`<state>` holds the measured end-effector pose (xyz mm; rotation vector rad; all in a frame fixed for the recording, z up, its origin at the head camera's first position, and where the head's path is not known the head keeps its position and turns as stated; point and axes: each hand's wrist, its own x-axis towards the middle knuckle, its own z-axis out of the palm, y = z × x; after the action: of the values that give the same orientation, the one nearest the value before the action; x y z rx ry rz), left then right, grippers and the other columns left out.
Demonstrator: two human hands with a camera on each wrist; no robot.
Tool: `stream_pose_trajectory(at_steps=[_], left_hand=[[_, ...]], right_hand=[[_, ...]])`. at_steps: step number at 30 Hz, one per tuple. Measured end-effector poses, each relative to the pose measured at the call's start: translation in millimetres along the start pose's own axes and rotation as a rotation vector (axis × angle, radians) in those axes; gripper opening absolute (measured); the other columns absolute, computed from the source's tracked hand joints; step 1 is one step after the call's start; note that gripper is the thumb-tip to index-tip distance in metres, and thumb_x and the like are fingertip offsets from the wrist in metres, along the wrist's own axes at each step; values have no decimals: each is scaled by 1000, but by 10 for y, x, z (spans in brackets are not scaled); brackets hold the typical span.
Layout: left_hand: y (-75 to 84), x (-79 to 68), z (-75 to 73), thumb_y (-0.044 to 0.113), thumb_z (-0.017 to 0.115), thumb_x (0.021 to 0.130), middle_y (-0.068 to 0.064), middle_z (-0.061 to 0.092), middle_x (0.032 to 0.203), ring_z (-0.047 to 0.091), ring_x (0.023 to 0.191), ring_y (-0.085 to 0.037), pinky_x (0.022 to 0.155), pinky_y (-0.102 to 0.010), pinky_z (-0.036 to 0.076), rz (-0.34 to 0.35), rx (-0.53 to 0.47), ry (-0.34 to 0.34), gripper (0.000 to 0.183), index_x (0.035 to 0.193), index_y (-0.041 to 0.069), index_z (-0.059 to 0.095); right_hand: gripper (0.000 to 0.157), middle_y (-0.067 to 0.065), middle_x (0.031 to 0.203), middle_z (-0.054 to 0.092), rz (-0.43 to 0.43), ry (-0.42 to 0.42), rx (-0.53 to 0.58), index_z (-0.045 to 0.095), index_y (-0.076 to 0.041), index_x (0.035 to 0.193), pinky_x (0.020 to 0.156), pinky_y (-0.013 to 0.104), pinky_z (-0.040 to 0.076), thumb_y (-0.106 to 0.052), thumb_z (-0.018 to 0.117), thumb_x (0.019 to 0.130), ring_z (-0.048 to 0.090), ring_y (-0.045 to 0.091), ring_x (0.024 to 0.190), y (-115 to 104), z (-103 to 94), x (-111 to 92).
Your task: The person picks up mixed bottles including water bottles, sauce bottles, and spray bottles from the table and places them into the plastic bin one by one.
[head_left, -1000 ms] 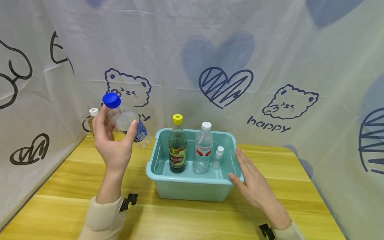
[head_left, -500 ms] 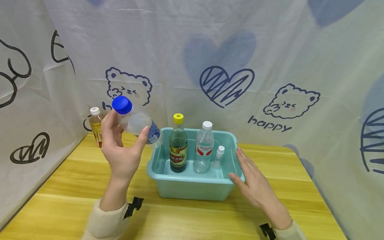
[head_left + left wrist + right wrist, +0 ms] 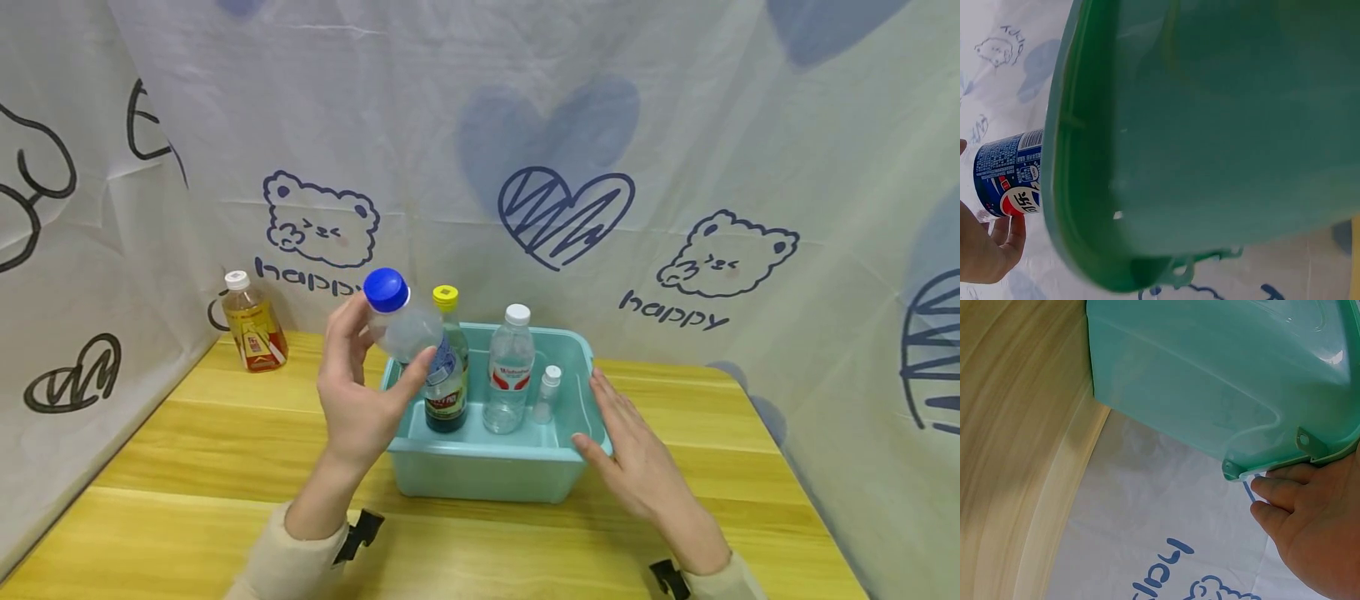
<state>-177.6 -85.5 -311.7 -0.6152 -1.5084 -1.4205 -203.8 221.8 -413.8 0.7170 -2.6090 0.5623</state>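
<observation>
My left hand (image 3: pixel 367 400) grips a clear plastic bottle (image 3: pixel 408 329) with a blue cap, tilted over the left side of a teal plastic tub (image 3: pixel 487 475). Its blue label (image 3: pixel 1013 169) shows in the left wrist view. My right hand (image 3: pixel 637 450) rests on the tub's right rim with its fingers extended; the right wrist view has those fingers (image 3: pixel 1282 494) along the rim. Inside the tub stand a dark vinegar bottle (image 3: pixel 446 400) with a yellow cap, partly hidden by the held bottle, a clear water bottle (image 3: pixel 510 379) with a white cap, and a small clear bottle (image 3: pixel 546 396).
A yellow-labelled drink bottle (image 3: pixel 255 325) with a white cap stands at the back left of the wooden table (image 3: pixel 187 450). Behind the table hangs a printed white cloth (image 3: pixel 420 125), which also runs along both sides.
My left hand has carried the blue-capped bottle rightward from beside the tub to over its left side, uncovering the drink bottle at the back left. The right hand has stayed put.
</observation>
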Motion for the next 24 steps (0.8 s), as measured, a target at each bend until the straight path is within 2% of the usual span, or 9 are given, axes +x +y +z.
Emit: stream_pose_trajectory(at_steps=[7, 11, 13, 20, 24], left_hand=[[9, -89, 130, -9, 76, 66, -26, 48, 125, 49, 117, -27, 95, -37, 48, -36, 28, -83, 70, 129, -13, 45], [-8, -162, 198, -11, 77, 65, -25, 49, 126, 49, 116, -25, 93, -40, 49, -49, 50, -132, 70, 128, -12, 46], [-55, -203, 234, -10, 78, 66, -22, 50, 127, 49, 116, -25, 91, -42, 50, -53, 46, -153, 70, 128, -10, 47], [-411, -348, 329, 5, 81, 70, -8, 49, 133, 50, 116, -25, 88, -35, 52, -62, 39, -242, 73, 135, 6, 47], [-459, -345, 365, 13, 81, 74, -3, 48, 134, 51, 115, -23, 88, -35, 52, -107, 46, -326, 73, 137, 14, 45]], right_hand=[[72, 2, 158, 13, -6, 0, -3, 18, -8, 152, 112, 50, 26, -38, 51, 96, 25, 30, 141, 4, -7, 3], [72, 2, 158, 13, -5, -5, -4, 17, -8, 152, 112, 50, 26, -39, 52, 96, 25, 30, 141, 3, -6, 9], [72, 2, 158, 13, -5, -6, -4, 17, -8, 152, 112, 50, 26, -38, 51, 96, 25, 30, 141, 2, -7, 9], [72, 2, 158, 12, 11, -10, 4, 18, -8, 152, 112, 50, 26, -39, 51, 96, 24, 29, 141, -21, -14, 14], [72, 2, 158, 12, 25, -24, 3, 17, -9, 152, 112, 51, 26, -40, 50, 96, 23, 30, 142, -20, -20, 16]])
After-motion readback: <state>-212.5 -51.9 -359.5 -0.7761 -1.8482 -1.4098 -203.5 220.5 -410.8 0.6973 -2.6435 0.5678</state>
